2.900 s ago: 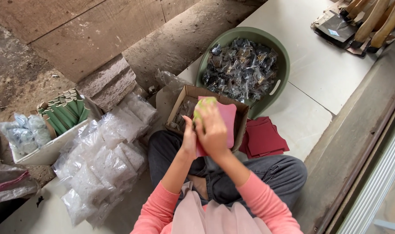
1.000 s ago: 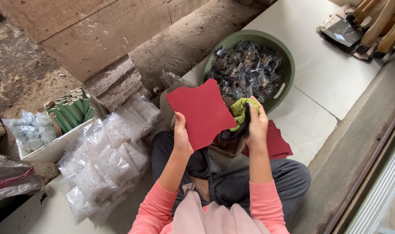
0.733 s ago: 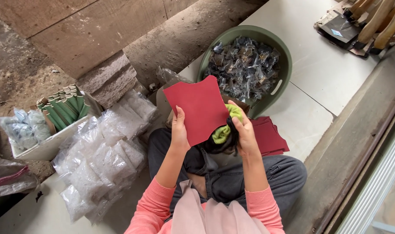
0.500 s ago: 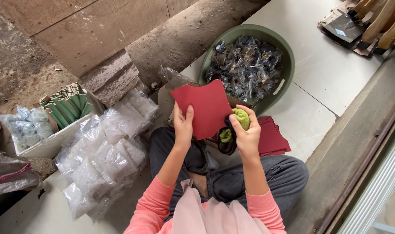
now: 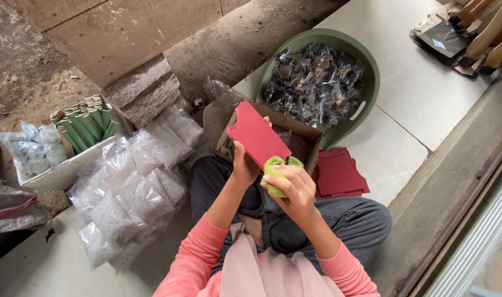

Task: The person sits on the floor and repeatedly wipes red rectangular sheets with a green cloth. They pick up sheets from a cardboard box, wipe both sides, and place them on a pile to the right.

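Our left hand (image 5: 244, 165) is closed on the lower edge of a red sheet (image 5: 257, 136), thumb on its near face, holding it up on a tilt above our lap. Our right hand (image 5: 296, 190) is clamped around a yellow-green cloth (image 5: 275, 172), fingers wrapped over it, and the cloth touches the sheet's lower right edge.

Just behind the sheet sits an open cardboard box (image 5: 311, 135), resting against our knees; what lies inside it we cannot make out. To the right of the box, on the pale floor, a stack of more red sheets (image 5: 339, 173) lies flat. Beyond the box stands a green plastic basin (image 5: 372, 82) filled with small dark items in clear wrappers.

To our left a heap of clear plastic bags (image 5: 135, 192) holding white pieces spreads over the floor. Farther left a white tray (image 5: 58, 176) holds green rolled tubes and pale blue packets. At the top right corner some wooden handles (image 5: 490, 27) lie over a dark flat object.
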